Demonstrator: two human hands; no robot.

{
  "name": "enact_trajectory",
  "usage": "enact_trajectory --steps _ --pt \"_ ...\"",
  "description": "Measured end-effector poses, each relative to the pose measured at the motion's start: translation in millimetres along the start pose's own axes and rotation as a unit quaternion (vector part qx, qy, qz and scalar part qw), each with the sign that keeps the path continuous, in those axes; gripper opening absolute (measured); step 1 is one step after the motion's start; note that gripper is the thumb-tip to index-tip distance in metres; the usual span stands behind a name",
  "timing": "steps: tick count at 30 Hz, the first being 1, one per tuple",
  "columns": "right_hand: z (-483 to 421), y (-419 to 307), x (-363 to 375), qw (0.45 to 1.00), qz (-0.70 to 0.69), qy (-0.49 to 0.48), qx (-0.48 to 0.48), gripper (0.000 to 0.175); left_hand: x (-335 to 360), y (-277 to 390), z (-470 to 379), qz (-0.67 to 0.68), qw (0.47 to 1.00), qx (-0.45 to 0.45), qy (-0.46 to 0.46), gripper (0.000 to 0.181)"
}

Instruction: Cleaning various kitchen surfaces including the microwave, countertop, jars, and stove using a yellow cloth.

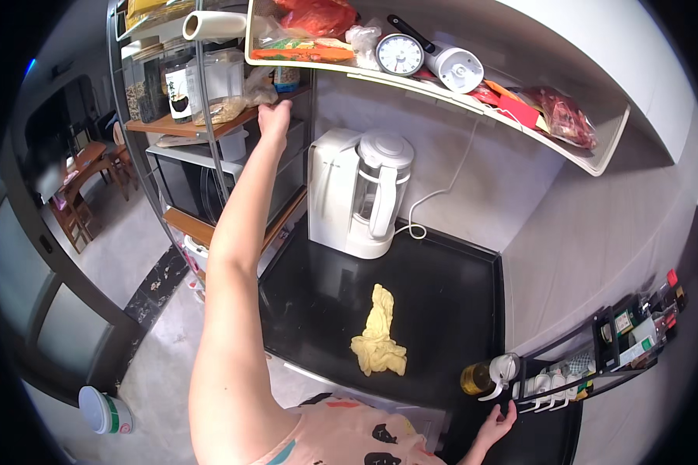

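Observation:
My left hand (274, 121) is stretched up to the wooden shelf (227, 125) of a metal rack, beside a clear plastic bag (260, 90). Its fingers are partly hidden, so whether it grips anything is unclear. At the lower right, my right hand (496, 425) has its fingers apart, just below a glass oil bottle (477, 378) and a lidded clear jar (504, 369). Between the hands a crumpled yellow cloth (379, 337) lies on the black countertop (442, 314). Behind it stands a white water dispenser (333, 197) with a glass jug (384, 192).
A hanging shelf (419, 84) overhead carries a dial timer (400, 54) and bagged goods. A microwave (186, 180) sits in the rack. To the right is a black spice rack (558, 383). On the floor at left stands a white bucket (104, 410), near a sliding door (52, 279).

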State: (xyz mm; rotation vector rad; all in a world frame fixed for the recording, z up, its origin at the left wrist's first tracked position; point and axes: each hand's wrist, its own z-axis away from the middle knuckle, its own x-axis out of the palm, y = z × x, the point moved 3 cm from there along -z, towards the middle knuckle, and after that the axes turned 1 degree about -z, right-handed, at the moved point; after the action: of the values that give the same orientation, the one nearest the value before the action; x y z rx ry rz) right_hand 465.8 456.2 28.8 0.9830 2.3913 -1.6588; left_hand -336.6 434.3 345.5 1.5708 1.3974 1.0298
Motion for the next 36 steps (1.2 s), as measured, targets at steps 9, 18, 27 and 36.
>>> enact_trajectory --steps 9,18,27,36 --pt "-13 -9 30 0.990 -0.094 -0.029 0.103 0.034 23 39 -46 0.499 0.842 -0.196 0.066 0.031" --pt "-14 20 19 0.992 -0.083 -0.031 0.086 0.028 19 24 -30 0.542 0.779 -0.260 0.177 0.031" --pt "-16 21 27 0.989 -0.108 -0.034 0.094 0.025 29 15 -3 0.521 0.805 -0.249 0.138 0.032" --pt "-4 -26 22 0.995 -0.055 -0.043 0.073 0.034 19 25 -1 0.422 0.889 -0.174 0.039 0.025"
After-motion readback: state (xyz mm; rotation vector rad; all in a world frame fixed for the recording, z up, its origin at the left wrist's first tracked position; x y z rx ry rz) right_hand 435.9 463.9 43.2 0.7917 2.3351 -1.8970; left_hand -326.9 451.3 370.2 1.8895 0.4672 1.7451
